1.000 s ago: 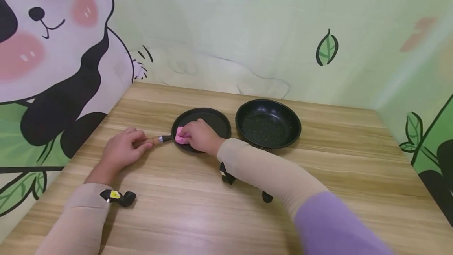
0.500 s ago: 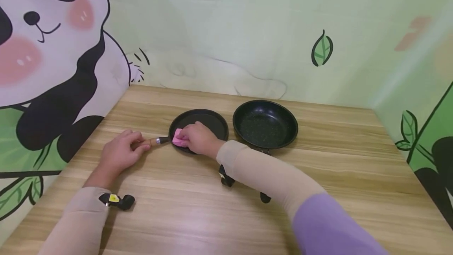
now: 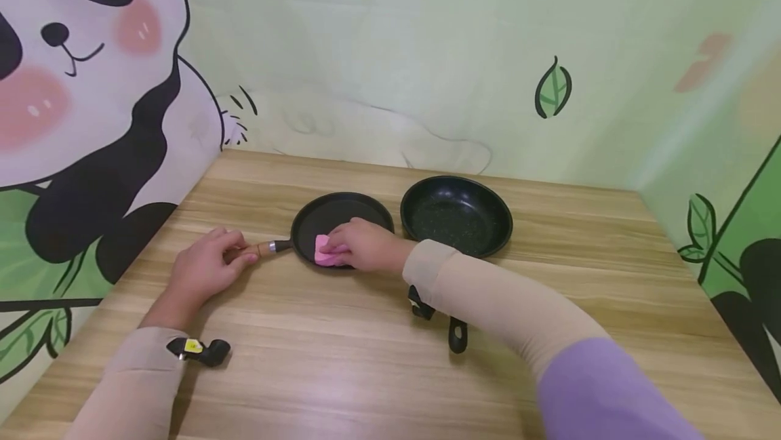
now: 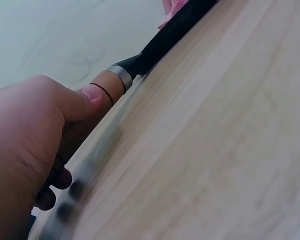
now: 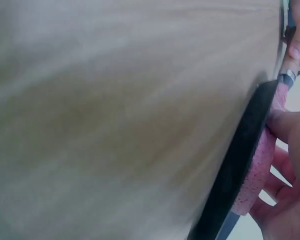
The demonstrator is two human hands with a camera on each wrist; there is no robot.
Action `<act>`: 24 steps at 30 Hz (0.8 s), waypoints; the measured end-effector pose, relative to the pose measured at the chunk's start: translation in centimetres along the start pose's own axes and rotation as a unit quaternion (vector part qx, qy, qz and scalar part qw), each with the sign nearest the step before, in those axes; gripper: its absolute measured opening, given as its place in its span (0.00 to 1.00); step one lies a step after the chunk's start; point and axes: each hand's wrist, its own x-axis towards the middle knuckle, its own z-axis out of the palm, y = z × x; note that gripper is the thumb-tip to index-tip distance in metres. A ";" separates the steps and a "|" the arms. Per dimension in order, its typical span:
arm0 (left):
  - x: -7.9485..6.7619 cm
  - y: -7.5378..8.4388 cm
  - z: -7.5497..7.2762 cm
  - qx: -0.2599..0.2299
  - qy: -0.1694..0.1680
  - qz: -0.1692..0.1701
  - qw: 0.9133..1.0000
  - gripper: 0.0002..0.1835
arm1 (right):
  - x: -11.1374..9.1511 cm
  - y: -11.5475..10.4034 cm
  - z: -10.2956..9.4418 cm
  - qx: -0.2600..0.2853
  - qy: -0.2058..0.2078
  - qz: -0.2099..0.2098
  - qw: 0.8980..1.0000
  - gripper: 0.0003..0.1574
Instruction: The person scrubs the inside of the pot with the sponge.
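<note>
A shallow black flat pan point(image 3: 314, 215) with a wooden handle point(image 3: 264, 249) lies on the wood-grain table. My left hand point(image 3: 204, 267) grips that handle, its thumb laid along the wood near the metal collar in the left wrist view. Inside the pan, my right hand point(image 3: 372, 247) holds a pink sponge point(image 3: 323, 251) against the cooking surface, near the front edge. The right wrist view shows the sponge point(image 5: 257, 175) squeezed between thumb and fingers, just over the pan's dark rim point(image 5: 235, 165). Part of the pan is hidden under the right hand.
A deeper black frying pan point(image 3: 454, 220) stands right beside the flat pan, its handle point(image 3: 457, 335) pointing toward the front and partly covered by the right forearm. Behind the table point(image 3: 293, 372) rises a green wall point(image 3: 378, 40) with a painted panda on the left.
My right hand has slid the sponge rightward and nearer the front edge inside the flat pan. The left hand keeps its hold on the handle, and both pans stay in place.
</note>
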 end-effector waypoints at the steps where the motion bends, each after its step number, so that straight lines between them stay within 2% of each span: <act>1: 0.0 0.0 0.0 -0.001 0.001 0.002 1.000 0.12 | 0.0 0.1 -0.1 0.002 -0.006 0.000 1.000 0.20; 7: 0.0 0.2 0.0 -0.003 0.006 0.008 1.000 0.11 | 0.5 0.8 -0.8 0.028 -0.010 0.010 1.000 0.19; 10: 0.0 0.2 0.0 -0.001 -0.002 0.005 1.000 0.11 | 0.9 1.4 -1.3 0.044 0.016 0.024 0.999 0.19; 13: 0.1 0.5 -0.1 -0.001 -0.011 -0.001 1.000 0.12 | 0.7 2.4 -2.6 0.058 0.048 0.057 0.995 0.20; 19: 0.4 0.7 -0.1 0.003 -0.004 -0.024 1.000 0.13 | -0.9 5.1 -5.3 0.079 0.089 0.143 0.983 0.23; 24: 0.3 1.5 0.3 0.001 0.000 -0.065 0.998 0.14 | -3.1 7.6 -6.9 0.106 0.119 0.185 0.970 0.22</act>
